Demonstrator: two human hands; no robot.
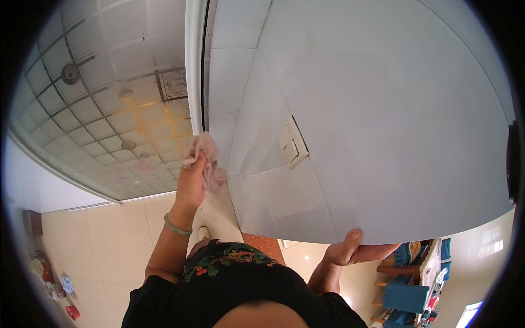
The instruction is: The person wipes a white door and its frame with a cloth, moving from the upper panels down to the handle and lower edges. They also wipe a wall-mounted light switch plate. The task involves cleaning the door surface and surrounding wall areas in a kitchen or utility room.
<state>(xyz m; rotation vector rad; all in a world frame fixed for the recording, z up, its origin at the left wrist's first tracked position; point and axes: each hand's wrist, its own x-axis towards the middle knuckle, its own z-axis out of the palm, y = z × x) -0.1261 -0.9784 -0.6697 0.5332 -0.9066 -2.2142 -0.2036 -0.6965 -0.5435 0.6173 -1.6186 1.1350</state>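
My left hand (192, 178) grips a crumpled pinkish cloth (208, 164) at the edge of a sliding door's white frame (194, 74). That door has a glass panel (106, 106) with a grid pattern and round motifs. Over on the right, my right hand (354, 248) rests at the lower edge of a large pale grey-white panel (393, 143), thumb on its face and fingers along the edge; it holds no separate item. Between the hands, a white wall switch (292, 143) is set in the tiled wall (287, 192).
Chairs with teal covers (406, 297) stand beside a dining table (428, 270) at the lower right. A red basin (72, 312) and other items are on the beige tiled floor (119, 238) at lower left. A reddish threshold strip (262, 246) lies below the wall.
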